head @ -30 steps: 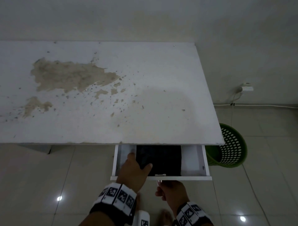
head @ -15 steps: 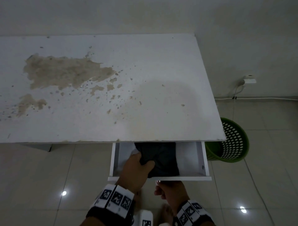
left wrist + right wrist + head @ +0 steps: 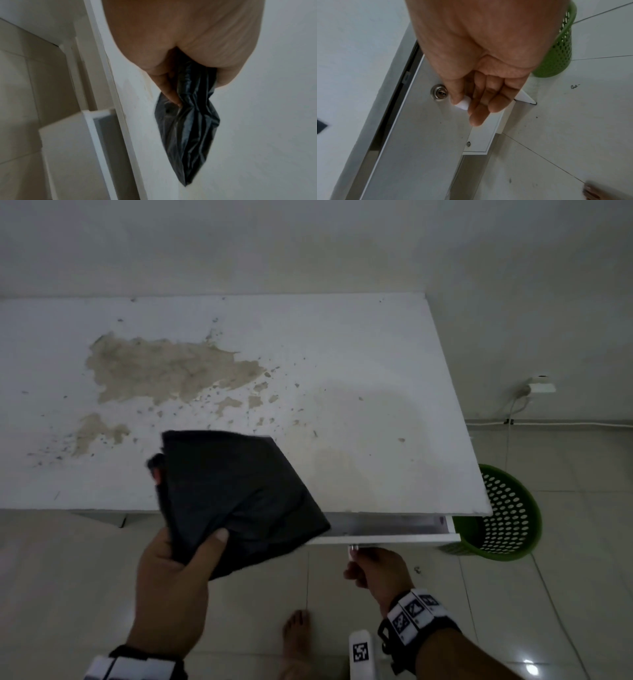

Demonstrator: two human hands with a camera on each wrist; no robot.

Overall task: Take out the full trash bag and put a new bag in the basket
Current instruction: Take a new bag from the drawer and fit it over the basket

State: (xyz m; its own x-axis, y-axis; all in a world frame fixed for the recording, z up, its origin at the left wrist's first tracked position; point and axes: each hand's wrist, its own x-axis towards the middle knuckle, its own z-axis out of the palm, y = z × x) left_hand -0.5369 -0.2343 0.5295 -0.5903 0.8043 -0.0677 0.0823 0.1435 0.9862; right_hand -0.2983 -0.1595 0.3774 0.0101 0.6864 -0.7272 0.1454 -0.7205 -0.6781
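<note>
A folded black trash bag (image 3: 239, 494) is held up over the front edge of the white table (image 3: 376, 371). My left hand (image 3: 186, 508) grips its lower left corner, thumb on top. The left wrist view shows the bag (image 3: 188, 128) bunched in my left hand (image 3: 197, 92). My right hand (image 3: 363, 559) pinches the small white handle (image 3: 462, 104) on the drawer front (image 3: 419, 135), beside a round metal lock (image 3: 438, 93). The drawer (image 3: 394, 539) stands open only a narrow gap. The green perforated basket (image 3: 507, 518) stands on the floor by the table's right corner, with no bag visible in it.
The table top carries large brown stains (image 3: 164, 371). A wall socket (image 3: 541, 386) with a cable sits on the right wall above the basket. My bare foot (image 3: 298, 635) is on the tiled floor below the drawer. A white tagged device (image 3: 361, 652) is near my right wrist.
My left hand has lifted the black bag out of the drawer and up over the table edge. The drawer has slid in most of the way, with my right hand still on its handle.
</note>
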